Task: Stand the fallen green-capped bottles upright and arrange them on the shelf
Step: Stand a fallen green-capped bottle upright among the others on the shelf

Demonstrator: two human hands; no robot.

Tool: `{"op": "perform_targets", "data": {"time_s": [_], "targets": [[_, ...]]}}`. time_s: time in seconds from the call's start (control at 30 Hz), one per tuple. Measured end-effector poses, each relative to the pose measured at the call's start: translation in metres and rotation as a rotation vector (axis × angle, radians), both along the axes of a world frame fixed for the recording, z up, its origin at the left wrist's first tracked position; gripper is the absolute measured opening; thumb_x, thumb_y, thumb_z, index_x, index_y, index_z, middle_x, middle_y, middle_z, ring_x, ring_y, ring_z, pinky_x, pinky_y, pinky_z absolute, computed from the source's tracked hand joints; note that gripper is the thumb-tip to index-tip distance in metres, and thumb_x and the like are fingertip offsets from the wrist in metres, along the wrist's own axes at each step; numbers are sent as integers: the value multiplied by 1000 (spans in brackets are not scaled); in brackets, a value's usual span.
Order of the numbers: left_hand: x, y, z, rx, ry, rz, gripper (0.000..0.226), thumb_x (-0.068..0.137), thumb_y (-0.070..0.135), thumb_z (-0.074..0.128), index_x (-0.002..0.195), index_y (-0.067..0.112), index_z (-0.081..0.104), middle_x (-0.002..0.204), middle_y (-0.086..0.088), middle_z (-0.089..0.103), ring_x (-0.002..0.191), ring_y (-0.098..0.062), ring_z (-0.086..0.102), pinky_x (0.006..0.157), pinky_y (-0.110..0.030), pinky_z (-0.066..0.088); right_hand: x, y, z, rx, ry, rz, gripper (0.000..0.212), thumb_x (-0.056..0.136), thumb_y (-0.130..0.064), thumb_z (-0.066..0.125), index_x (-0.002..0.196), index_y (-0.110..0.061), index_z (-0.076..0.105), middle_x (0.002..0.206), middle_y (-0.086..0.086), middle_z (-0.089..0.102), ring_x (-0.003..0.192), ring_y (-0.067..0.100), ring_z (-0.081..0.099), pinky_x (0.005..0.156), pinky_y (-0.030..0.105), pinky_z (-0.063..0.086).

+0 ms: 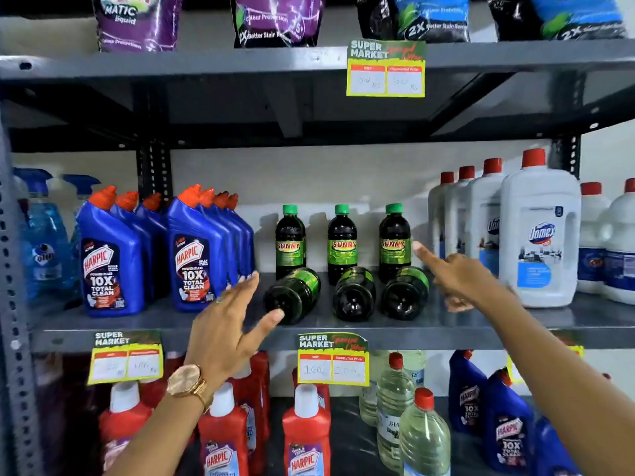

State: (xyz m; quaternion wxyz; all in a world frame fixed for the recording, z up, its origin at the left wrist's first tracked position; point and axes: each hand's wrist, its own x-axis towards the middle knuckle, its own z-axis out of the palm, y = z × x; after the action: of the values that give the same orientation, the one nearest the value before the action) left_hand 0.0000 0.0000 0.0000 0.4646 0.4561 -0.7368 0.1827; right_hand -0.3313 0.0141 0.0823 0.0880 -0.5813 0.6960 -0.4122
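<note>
On the middle shelf [343, 326] three dark green-capped Sunny bottles stand upright at the back: left [289, 240], middle [342, 240], right [394, 238]. In front of them three more lie on their sides, bases toward me: left [292, 295], middle [354, 293], right [404, 293]. My left hand [226, 324] is open, its thumb just at the base of the left fallen bottle. My right hand [457, 280] reaches in from the right, index finger extended beside the right upright bottle, holding nothing.
Blue Harpic bottles [192, 255] crowd the shelf to the left. White Domex jugs [539, 235] stand to the right. Price tags [332, 360] hang on the shelf edge. Red Harpic bottles [305, 434] and clear bottles [424, 438] fill the shelf below. Detergent pouches [275, 18] sit above.
</note>
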Motion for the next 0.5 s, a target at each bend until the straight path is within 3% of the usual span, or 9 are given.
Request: {"op": "perform_targets", "data": {"time_s": [0.03, 0.07, 0.1, 0.13, 0.17, 0.2, 0.3, 0.4, 0.5], "targets": [[1, -3, 2, 43, -25, 77, 102, 69, 88, 13, 134, 19, 51, 134, -4, 57, 123, -17, 52, 88, -34, 46, -1, -3, -1, 93, -20, -15, 91, 67, -88, 25, 86, -5, 57, 67, 12, 62, 49, 20, 66, 59, 28, 54], [1, -7, 3, 93, -101, 150, 105, 62, 92, 11, 126, 22, 57, 125, -1, 63, 114, -19, 58, 80, -33, 47, 0, -8, -2, 151, -28, -32, 93, 69, -88, 28, 101, -6, 58, 86, 16, 69, 69, 23, 72, 69, 31, 56], [3, -13, 1, 89, -198, 234, 104, 57, 95, 8, 112, 24, 62, 111, 1, 68, 101, -19, 63, 71, -31, 45, -1, -16, -3, 203, -52, -37, 98, 72, -86, 32, 128, -8, 53, 115, 20, 67, 98, 28, 71, 82, 35, 54], [3, -14, 1, 104, -267, 278, 101, 55, 96, 6, 96, 24, 64, 94, 3, 69, 86, -19, 65, 62, -30, 42, 2, -20, -4, 245, -92, -35, 101, 74, -84, 37, 143, -11, 42, 136, 19, 56, 117, 31, 62, 91, 36, 51], [2, -16, 0, 81, -310, 305, 98, 55, 97, 6, 81, 22, 63, 79, 3, 67, 74, -19, 64, 55, -29, 39, 3, -25, -5, 276, -114, -21, 101, 73, -83, 42, 147, -14, 36, 144, 17, 49, 121, 31, 58, 89, 35, 50], [1, -18, -1, 47, -328, 314, 93, 58, 97, 9, 68, 20, 59, 68, 3, 63, 64, -19, 62, 49, -27, 35, 5, -29, -5, 290, -149, -8, 99, 71, -82, 48, 144, -15, 40, 139, 16, 52, 113, 29, 60, 77, 31, 52], [4, -27, -4, -91, -366, 299, 80, 68, 91, 21, 50, 18, 47, 51, 2, 57, 49, -21, 58, 45, -23, 26, 5, -40, -2, 342, -269, 15, 76, 70, -74, 59, 112, -12, 55, 92, 10, 63, 71, 20, 61, 49, 21, 46], [8, -35, 4, -128, -412, 248, 80, 66, 92, 24, 46, 17, 46, 47, 3, 53, 45, -20, 53, 46, -24, 24, 3, -44, -6, 346, -335, 25, 58, 76, -65, 60, 97, -11, 55, 81, 9, 61, 67, 18, 57, 50, 23, 44], [8, -35, 4, -129, -393, 244, 81, 67, 91, 23, 49, 17, 51, 49, 3, 55, 43, -20, 55, 43, -23, 22, -5, -50, -20, 182, -477, 65, 59, 77, -58, 65, 109, -9, 59, 88, 12, 65, 76, 21, 61, 57, 27, 48]]}}
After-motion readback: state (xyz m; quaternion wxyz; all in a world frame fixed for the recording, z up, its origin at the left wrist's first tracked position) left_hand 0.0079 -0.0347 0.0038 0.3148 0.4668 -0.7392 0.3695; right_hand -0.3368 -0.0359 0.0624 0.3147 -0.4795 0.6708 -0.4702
